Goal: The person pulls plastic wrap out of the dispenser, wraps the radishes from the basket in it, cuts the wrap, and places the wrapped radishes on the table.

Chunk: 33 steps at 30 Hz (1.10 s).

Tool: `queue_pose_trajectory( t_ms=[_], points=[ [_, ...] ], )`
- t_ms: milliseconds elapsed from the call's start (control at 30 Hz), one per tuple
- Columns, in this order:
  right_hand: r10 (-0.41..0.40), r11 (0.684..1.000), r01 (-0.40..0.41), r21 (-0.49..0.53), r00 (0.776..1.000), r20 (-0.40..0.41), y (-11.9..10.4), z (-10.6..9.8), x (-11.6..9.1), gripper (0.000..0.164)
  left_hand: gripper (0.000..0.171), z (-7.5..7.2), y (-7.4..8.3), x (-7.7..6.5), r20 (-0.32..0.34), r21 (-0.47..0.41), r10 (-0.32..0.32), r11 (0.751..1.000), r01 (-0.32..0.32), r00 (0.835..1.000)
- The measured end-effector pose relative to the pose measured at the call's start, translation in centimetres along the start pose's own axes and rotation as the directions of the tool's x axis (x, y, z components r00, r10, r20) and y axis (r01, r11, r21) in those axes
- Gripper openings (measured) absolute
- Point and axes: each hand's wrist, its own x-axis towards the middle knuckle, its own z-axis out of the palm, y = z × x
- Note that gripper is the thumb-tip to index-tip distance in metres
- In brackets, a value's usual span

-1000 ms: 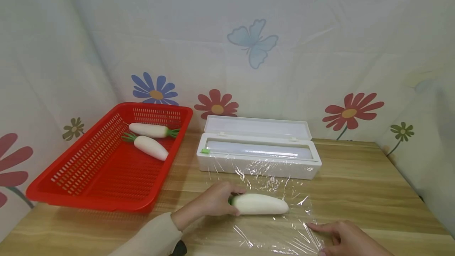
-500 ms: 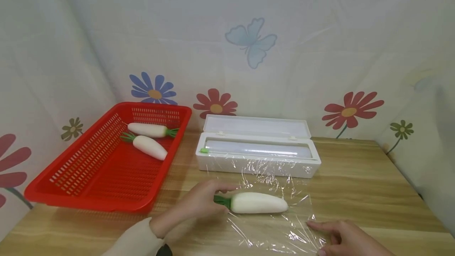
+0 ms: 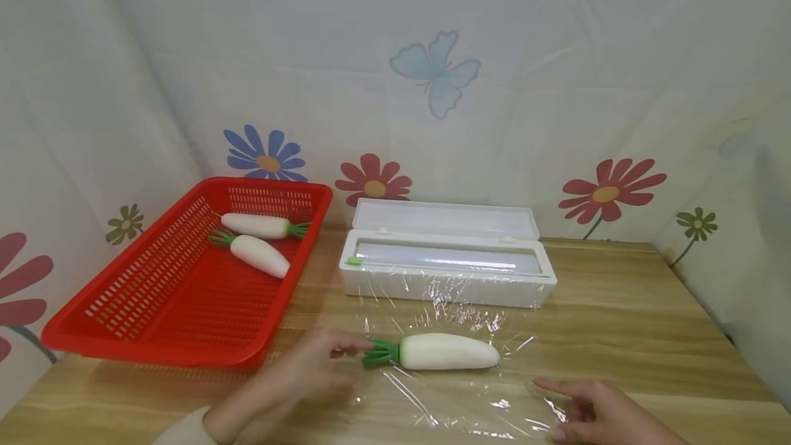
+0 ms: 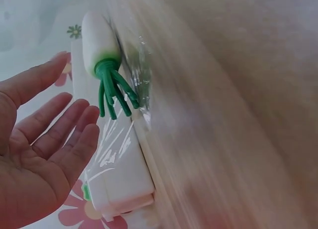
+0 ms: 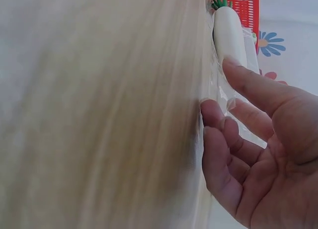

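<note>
A smooth white radish (image 3: 448,352), tapering to a rounded tip, is lying on its side on clear, glossy film (image 3: 469,404), its strappy green leaves (image 3: 380,353) pointing toward the worktop's left edge. The film is running forward from a white rectangular box (image 3: 383,287) and creasing into bright, sharp ridges over the wood-grained worktop (image 3: 624,307). The left hand (image 3: 309,368) is hovering just beside the leaves, its fingers slightly spreading, its thumb standing apart. The right hand (image 3: 596,411) is lying low beside the film's margin facing the worktop's right edge, index finger extending, other fingers bending, thumb standing clear; whether a fingertip is touching the thin film cannot be told. Near the worktop's back edge, the box is standing with its flat lid (image 3: 445,218) hinging open, a pale cylindrical roll (image 3: 445,259) lying inside. Toward the worktop's left edge, a red plastic basket (image 3: 74,333) with slotted walls is holding two similar radishes (image 3: 259,255), their leafy ends pointing opposite ways.
</note>
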Motion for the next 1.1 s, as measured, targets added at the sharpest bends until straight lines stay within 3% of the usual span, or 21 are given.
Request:
queue_pose_trajectory(
  t_ms=[133,233,433,600,733,867,1100],
  points=[
    [-0.001,1.0,0.001,0.01,1.0,-0.003,0.1,0.0,0.1,0.058,0.043,0.0,-0.5,-0.9,0.01,0.029,0.013,0.999,-0.014,1.0],
    [-0.036,0.999,0.036,0.004,0.999,0.0,0.2,0.0,0.1,0.057,0.041,0.1,-1.0,-1.4,0.019,0.071,0.04,0.997,-0.041,0.999],
    [-0.093,0.996,0.093,0.013,0.995,0.02,0.4,0.0,0.0,0.055,0.045,0.3,-1.6,-1.8,0.065,0.121,0.034,0.992,-0.041,0.997],
    [-0.115,0.993,0.114,0.015,0.993,0.024,0.3,0.1,0.0,0.054,0.046,0.4,-1.7,-1.9,0.04,0.208,-0.022,0.978,0.013,0.999],
    [-0.139,0.99,0.139,0.022,0.99,0.038,0.4,0.1,0.0,0.052,0.059,0.5,-1.9,-2.0,0.01,0.248,-0.077,0.966,0.072,0.997],
    [-0.188,0.982,0.188,0.005,0.981,0.045,0.6,0.1,0.1,0.051,0.071,0.7,-2.1,-1.9,0.023,0.268,-0.085,0.96,0.076,0.996],
    [-0.163,0.986,0.161,0.045,0.985,0.058,0.7,0.2,0.1,0.051,0.065,1.2,-2.1,-1.5,0.051,0.354,-0.08,0.933,0.057,0.995]
  ],
)
